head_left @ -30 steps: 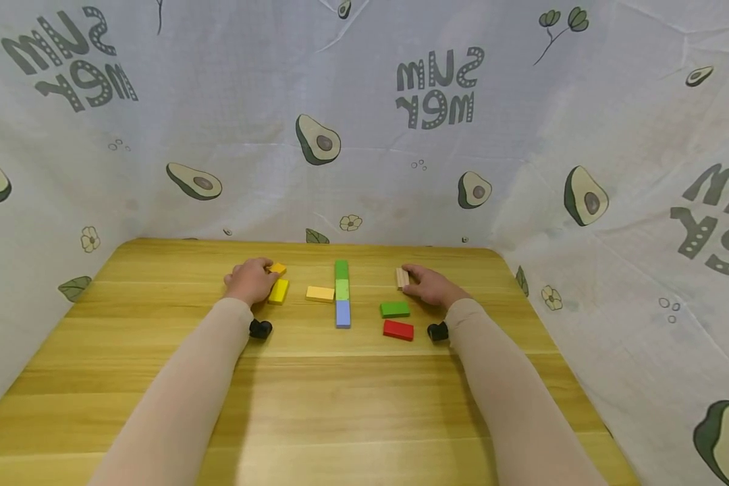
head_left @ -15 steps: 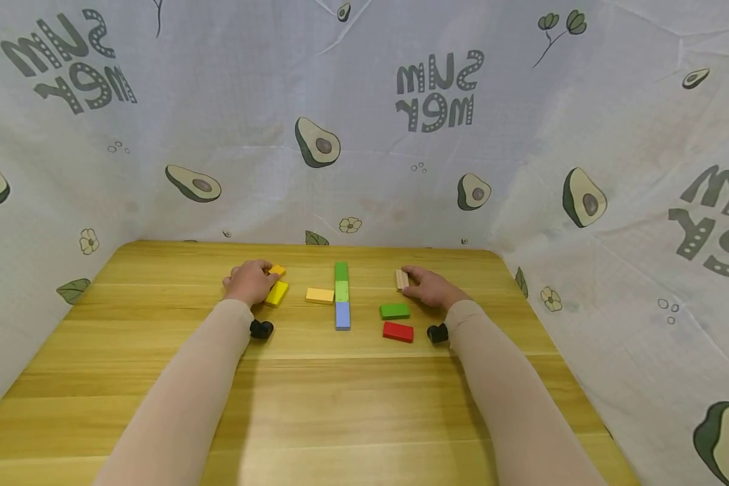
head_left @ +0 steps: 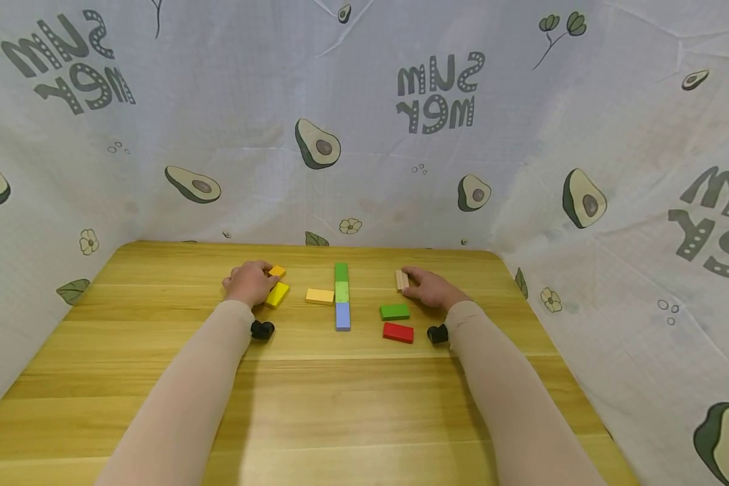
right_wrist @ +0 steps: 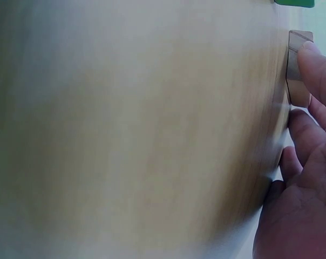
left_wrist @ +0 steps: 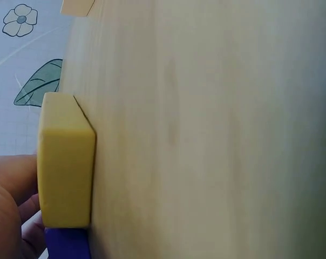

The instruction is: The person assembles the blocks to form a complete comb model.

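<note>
My left hand [head_left: 249, 282] lies at the left of the block group, index finger and thumb about the near end of an orange block [head_left: 277, 271]. A yellow block [head_left: 277, 295] lies right by the thumb. The left wrist view shows this yellow block [left_wrist: 66, 178] up close, fingers behind it, and a purple block [left_wrist: 68, 244] below it that the hand hides from the head view. On the right, my right hand [head_left: 433, 287] pinches a plain wooden block [head_left: 402, 281] between thumb and index finger; its thumb overlaps the wooden block [right_wrist: 299, 70] in the right wrist view.
Between the hands, a dark green block [head_left: 341, 272], a light green block [head_left: 342, 291] and a blue block [head_left: 343, 316] form a row. A pale orange block [head_left: 319, 296] lies left of it. Green [head_left: 395, 312] and red [head_left: 397, 332] blocks lie right. Patterned cloth [head_left: 389, 169] hangs behind the table.
The yellow block by my left thumb has turned slightly, its near end shifting left. My right hand and the wooden block keep their place.
</note>
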Demonstrator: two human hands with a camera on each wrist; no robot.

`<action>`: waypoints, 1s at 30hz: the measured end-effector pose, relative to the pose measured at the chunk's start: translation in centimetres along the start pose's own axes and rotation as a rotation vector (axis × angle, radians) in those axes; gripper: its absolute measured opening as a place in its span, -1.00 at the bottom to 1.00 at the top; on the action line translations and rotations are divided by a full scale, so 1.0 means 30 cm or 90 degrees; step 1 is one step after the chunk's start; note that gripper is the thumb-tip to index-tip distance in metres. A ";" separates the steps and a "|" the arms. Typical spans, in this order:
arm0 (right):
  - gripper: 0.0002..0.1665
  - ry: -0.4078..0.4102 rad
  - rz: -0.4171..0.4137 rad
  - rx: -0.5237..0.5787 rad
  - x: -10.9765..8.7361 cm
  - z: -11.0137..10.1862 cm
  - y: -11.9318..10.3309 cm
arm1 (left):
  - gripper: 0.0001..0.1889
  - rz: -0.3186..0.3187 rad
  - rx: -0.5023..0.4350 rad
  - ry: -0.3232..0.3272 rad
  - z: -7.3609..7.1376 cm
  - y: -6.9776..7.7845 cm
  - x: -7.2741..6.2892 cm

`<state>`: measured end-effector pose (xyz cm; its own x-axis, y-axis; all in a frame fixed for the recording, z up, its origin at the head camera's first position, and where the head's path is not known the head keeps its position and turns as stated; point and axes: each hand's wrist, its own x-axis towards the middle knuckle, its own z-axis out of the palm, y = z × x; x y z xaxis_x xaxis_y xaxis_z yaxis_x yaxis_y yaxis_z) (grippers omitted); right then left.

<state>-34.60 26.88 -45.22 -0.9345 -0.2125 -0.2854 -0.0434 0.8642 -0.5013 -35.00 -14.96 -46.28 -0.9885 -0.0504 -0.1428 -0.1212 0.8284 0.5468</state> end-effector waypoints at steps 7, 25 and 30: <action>-0.18 -0.001 0.002 0.006 0.003 0.000 0.004 | -0.49 -0.001 0.010 0.003 0.002 0.004 -0.001; -0.17 -0.006 0.008 0.007 0.014 0.002 0.019 | -0.51 0.040 -0.014 0.023 -0.018 -0.020 -0.018; -0.17 -0.005 0.004 0.007 0.016 0.000 0.023 | -0.52 0.076 -0.016 0.033 -0.037 -0.021 -0.035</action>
<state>-35.07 27.37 -45.71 -0.9322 -0.2109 -0.2942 -0.0344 0.8606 -0.5081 -33.97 -16.07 -45.56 -0.9993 0.0188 -0.0333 -0.0039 0.8161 0.5779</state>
